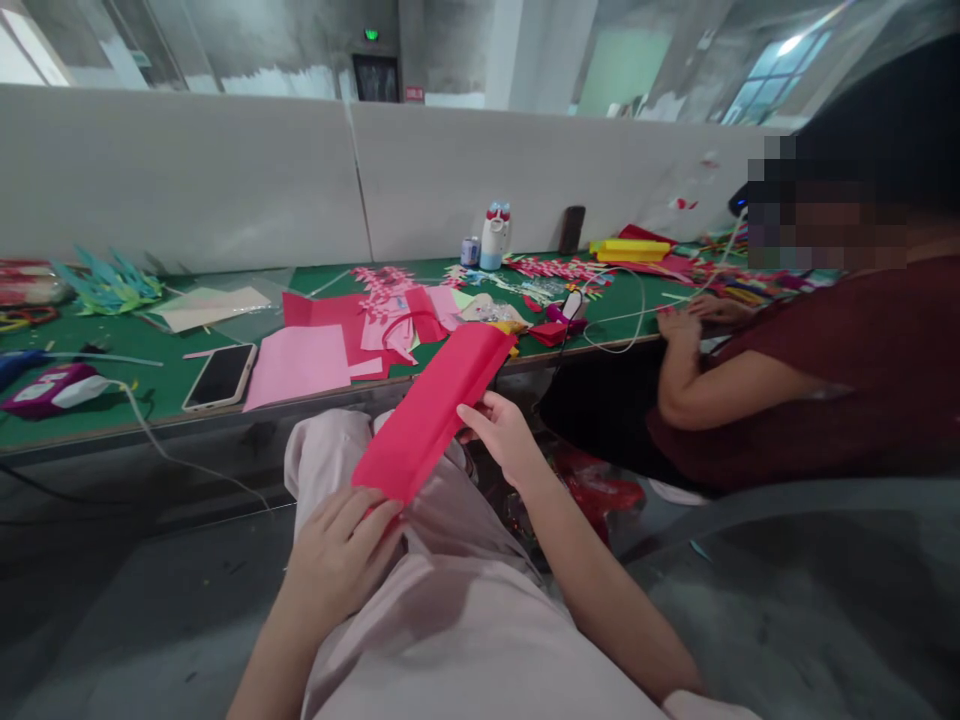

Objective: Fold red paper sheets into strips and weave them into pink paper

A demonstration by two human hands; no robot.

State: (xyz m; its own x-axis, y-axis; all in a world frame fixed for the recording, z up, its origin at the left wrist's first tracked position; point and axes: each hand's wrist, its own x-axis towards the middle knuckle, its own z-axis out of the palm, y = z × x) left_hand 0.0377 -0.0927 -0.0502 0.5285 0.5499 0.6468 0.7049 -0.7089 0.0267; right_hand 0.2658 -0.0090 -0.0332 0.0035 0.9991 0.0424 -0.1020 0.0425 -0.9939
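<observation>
Left hand (pixel 341 550) pinches the near end of a folded red paper strip (pixel 435 405); right hand (pixel 504 432) pinches its right edge, above the lap.

Red paper sheet (pixel 435 410) matt, smooth (faint creasing, thin stock), pink paper (pixel 298 378) matt, phone (pixel 220 376) screen glossy black, table cover (pixel 161 372) green, matt, felt-like, trousers (pixel 450 620) pale soft cloth.

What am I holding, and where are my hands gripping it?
A long red paper. Your left hand pinches its near end; your right hand holds its right edge about midway along.
</observation>
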